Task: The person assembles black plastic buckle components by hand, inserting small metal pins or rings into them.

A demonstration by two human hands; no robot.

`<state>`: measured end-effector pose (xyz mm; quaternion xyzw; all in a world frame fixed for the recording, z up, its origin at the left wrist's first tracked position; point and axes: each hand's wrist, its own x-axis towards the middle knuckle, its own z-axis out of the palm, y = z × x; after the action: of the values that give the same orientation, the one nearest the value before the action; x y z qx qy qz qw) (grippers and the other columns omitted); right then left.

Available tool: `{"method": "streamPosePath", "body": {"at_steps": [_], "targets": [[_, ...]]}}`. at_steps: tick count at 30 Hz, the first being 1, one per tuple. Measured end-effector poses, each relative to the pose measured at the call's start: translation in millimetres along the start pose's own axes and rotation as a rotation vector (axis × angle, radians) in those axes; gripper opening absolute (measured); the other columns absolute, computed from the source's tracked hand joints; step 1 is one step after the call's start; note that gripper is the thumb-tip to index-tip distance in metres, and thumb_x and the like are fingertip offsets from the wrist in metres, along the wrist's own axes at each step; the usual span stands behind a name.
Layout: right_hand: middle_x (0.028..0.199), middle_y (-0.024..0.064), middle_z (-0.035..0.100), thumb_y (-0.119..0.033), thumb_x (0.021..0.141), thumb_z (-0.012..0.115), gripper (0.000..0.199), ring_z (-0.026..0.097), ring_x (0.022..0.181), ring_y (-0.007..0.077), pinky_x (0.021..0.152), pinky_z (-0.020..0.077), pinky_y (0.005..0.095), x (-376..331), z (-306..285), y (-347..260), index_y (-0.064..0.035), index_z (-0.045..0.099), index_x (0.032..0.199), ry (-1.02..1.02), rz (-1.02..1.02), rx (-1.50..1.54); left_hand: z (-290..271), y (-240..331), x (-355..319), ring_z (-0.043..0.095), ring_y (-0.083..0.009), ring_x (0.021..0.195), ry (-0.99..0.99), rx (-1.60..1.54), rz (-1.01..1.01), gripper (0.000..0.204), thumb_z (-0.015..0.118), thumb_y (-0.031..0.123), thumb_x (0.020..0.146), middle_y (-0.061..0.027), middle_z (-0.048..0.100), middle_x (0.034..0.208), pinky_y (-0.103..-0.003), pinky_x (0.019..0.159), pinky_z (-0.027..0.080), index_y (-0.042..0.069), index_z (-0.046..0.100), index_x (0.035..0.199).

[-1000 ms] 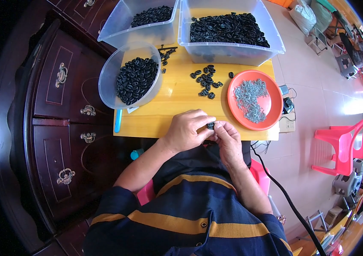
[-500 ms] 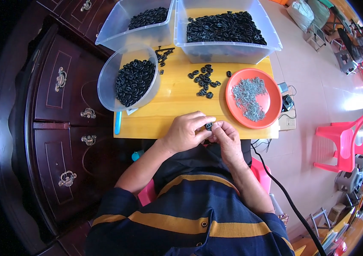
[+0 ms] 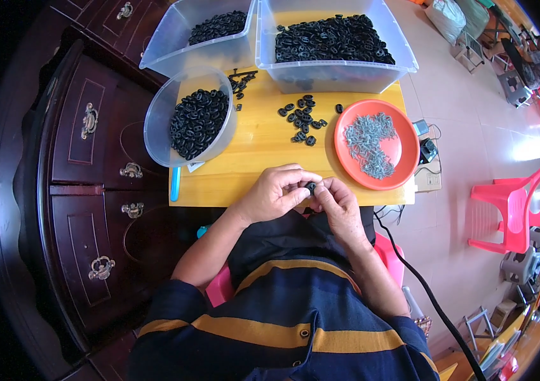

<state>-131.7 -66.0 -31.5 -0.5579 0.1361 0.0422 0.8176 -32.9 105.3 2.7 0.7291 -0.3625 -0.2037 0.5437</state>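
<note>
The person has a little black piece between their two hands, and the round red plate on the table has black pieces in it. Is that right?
Not quite: the head view shows small silvery pieces in the round red plate on the table. A little black piece is indeed between the two hands.

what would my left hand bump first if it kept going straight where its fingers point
Most likely the right hand, just beyond the small black part at the left hand's fingertips; exact depth between the hands is unclear.
</note>
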Motion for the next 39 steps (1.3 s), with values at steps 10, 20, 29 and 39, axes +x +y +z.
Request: {"method": "streamPosePath", "body": {"at_steps": [10,20,29,39], "targets": [[0.081,-0.0006,0.062,-0.021,0.106,0.056,0.020,0.057,0.070,0.0059,0.064,0.0479,0.0219,1,-1,-5,-0.0031,0.060,0.099,-0.030,0.001,-0.100,-7,-6,5,0.063,-0.0171,0.082,-0.061,0.037,0.014,0.025,0.065,0.002,0.092,-0.0077,0.065,0.090,-0.030,0.075,0.051,0.000,0.071,0.116],[0.081,0.0012,0.062,-0.022,0.107,0.055,0.022,0.059,0.071,0.0079,0.065,0.0503,0.0234,2,-4,-4,-0.0016,0.060,0.100,-0.040,-0.001,-0.092,-9,-2,7,0.064,-0.0180,0.082,-0.122,0.018,-0.001,0.026,0.066,0.003,0.091,-0.0084,0.067,0.091,-0.030,0.076,0.051,0.000,0.071,0.116],[0.082,0.0014,0.063,-0.026,0.107,0.055,0.025,0.059,0.070,0.0076,0.063,0.0496,0.0234,4,-3,0,-0.0021,0.061,0.101,0.020,0.005,0.002,14,-1,2,0.066,-0.0170,0.083,0.042,0.124,0.058,0.046,0.083,0.006,0.078,-0.0087,0.067,0.099,-0.030,0.074,0.056,0.002,0.069,0.122],[0.080,0.0005,0.063,-0.025,0.107,0.056,0.025,0.059,0.068,0.0072,0.061,0.0485,0.0225,3,-2,1,-0.0019,0.061,0.101,0.001,-0.038,-0.046,17,-7,4,0.068,-0.0313,0.092,0.097,0.235,0.191,0.041,0.080,0.008,0.080,-0.0140,0.067,0.104,-0.038,0.081,0.056,0.000,0.067,0.118]]}}
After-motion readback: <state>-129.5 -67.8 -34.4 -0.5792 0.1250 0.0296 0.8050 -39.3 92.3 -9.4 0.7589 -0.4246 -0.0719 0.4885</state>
